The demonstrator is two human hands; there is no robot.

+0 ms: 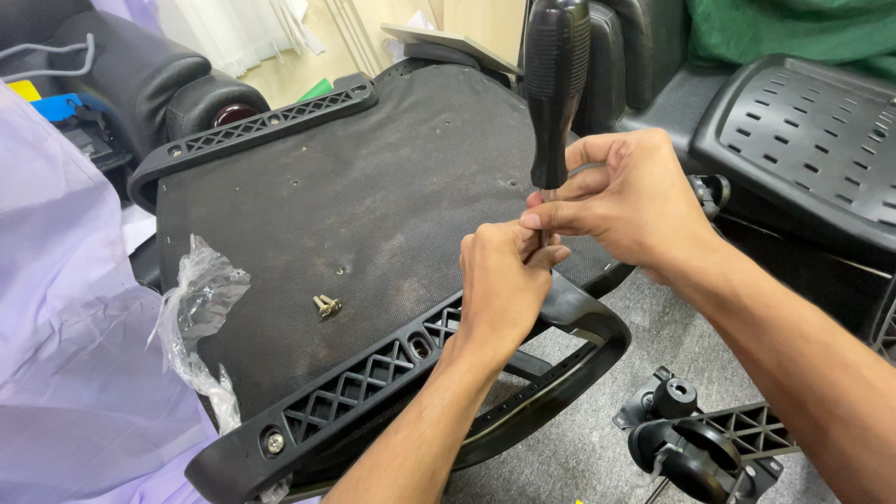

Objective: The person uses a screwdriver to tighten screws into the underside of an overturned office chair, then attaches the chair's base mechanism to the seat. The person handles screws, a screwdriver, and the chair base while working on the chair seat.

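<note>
An upturned black chair seat (373,196) lies before me, its fabric underside facing up. A black armrest bracket (373,392) runs along its near edge. A screwdriver with a black ribbed handle (554,84) stands upright over that bracket's right end. My right hand (625,201) pinches the metal shaft just under the handle. My left hand (504,280) is closed around the shaft's lower part, hiding the tip. Two small brass screws (326,305) lie loose on the seat, left of my hands.
A second armrest bracket (261,126) lies along the seat's far edge. Crumpled clear plastic (201,308) and lilac sheeting (65,308) sit at the left. A perforated black plastic seat shell (812,140) is at the right. A chair base with a caster (691,439) rests on the grey floor.
</note>
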